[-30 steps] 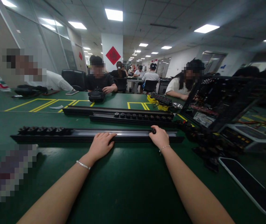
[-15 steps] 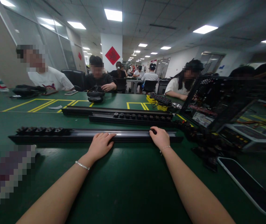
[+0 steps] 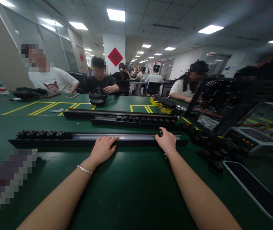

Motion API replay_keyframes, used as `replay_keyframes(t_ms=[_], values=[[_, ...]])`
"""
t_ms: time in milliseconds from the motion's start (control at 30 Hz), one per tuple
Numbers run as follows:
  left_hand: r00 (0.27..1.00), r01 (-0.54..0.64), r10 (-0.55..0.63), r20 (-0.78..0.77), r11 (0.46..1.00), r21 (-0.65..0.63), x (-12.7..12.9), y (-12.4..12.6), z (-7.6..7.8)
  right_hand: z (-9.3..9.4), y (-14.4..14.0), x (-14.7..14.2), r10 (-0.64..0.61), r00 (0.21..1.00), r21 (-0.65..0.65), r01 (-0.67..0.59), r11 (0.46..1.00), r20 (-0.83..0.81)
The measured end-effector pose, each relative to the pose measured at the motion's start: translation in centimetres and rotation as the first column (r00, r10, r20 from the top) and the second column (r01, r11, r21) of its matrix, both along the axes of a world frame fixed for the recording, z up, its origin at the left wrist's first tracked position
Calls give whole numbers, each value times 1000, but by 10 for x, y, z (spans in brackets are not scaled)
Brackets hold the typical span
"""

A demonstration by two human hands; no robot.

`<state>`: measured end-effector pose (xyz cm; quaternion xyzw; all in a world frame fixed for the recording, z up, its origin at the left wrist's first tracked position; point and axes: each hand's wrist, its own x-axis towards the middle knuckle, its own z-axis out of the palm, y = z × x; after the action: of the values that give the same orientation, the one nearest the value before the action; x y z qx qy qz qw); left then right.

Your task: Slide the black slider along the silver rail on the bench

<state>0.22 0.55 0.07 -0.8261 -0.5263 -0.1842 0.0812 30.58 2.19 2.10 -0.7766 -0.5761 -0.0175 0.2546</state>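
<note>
At the center of the frame, the left hand (image 3: 104,148) lies palm down over the near edge of a long black rail (image 3: 134,137), fingers together across its top and thumb spread to the right. Whether it clamps the rail or only rests on it, I cannot tell. Right of center, the right hand (image 3: 166,140) has a narrow grip, thumb and forefinger closed about a small black piece (image 3: 160,133) above the rail's right part. Most of that piece is hidden by the fingers, and I cannot tell whether it touches the rail.

The rail runs from the left of the frame to right of center on a green table (image 3: 127,195). A row of 5 black modules (image 3: 41,134) sits at its left end; the channel between the hands shows a pale, shiny strip.

Just behind it, 2 more black items lie roughly parallel: a shorter rail (image 3: 105,122) with a row of small dark parts (image 3: 148,119), and a long dark bar (image 3: 83,113). At the right of the frame, a heap of black parts (image 3: 210,143) lies beside a gray box (image 3: 253,139), with an open computer case (image 3: 222,105) behind. A phone (image 3: 256,191) lies at lower right.
</note>
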Motion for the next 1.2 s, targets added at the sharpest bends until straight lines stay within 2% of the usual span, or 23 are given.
replay_keyframes(t_ms=[200, 433, 867, 1200], values=[[1000, -3, 3, -4, 1000, -4, 1, 0, 0, 0, 0, 6, 19, 999, 8, -19, 1000, -30], [1000, 1, -1, 1, 1000, -4, 1, 0, 0, -2, -1, 8, -24, 1000, 33, 23, 999, 19], [1000, -2, 2, -9, 1000, -2, 0, 0, 0, -1, 2, 13, -8, 1000, 11, 7, 1000, 27], [1000, 0, 0, 3, 1000, -17, 0, 0, 0, -3, 0, 13, -11, 995, 48, 15, 999, -96]])
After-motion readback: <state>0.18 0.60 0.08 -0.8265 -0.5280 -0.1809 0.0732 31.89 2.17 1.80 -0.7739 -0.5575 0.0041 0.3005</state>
